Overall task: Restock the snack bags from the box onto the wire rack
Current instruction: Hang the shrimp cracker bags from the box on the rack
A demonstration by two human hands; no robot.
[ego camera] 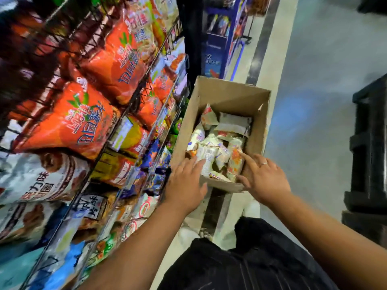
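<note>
On the shop floor beside a crowded wire rack (134,97), you lean over an open cardboard box (230,95) that sits on the floor just right of the rack's lower shelves. Your two hands reach into its near end: your left hand (186,185) comes in over the near-left corner, fingers spread and resting on the snack bags (217,147), while your right hand (263,176) hangs over the near-right wall, fingers splayed, forefinger touching one bag with orange print. Neither hand has closed on a bag; both are wide.

The box is far from full, but a loose heap of pale bags covers its near half, and the far half shows bare cardboard. That suggests part of the stock may already have left the box, though nothing here proves it.

To the left, the rack is packed: large orange bags (69,122) fill an upper shelf, with mixed packets on the tiers below. Whether any bags like those in the box hang there, the blur makes it hard to tell.

By this reading, the restocking is mid-course: a grab is about to begin, and the whole heap is left to shelve.
</note>
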